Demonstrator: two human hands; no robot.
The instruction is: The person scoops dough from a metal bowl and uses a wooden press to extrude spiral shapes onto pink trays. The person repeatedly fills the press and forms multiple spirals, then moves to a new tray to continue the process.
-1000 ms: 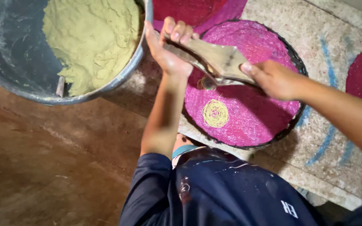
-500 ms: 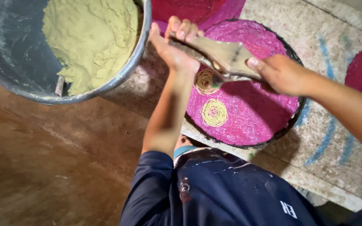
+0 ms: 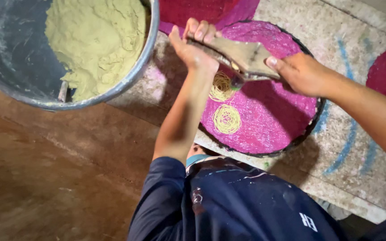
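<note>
Over a round pink mat [image 3: 273, 120], both my hands squeeze a wooden press [image 3: 246, 56]. My left hand [image 3: 195, 44] grips its far end, fingers curled over the top. The near handle is closed in my right hand [image 3: 300, 73]. A thin yellow-green strand drops from the press onto a coil [image 3: 221, 87] forming on the mat. A finished coil [image 3: 226, 118] lies just below it.
A large metal bowl [image 3: 126, 82] of yellow-green dough [image 3: 94, 40] sits at top left, a utensil handle [image 3: 62, 91] leaning inside. More pink mats lie at the top [image 3: 202, 11] and right [image 3: 383, 73], the right one bearing coils. Brown floor [image 3: 45, 178] is at left.
A second coil has appeared and grown on the mat above the first one. Both hands stayed on the press, shifting slightly over the mat.
</note>
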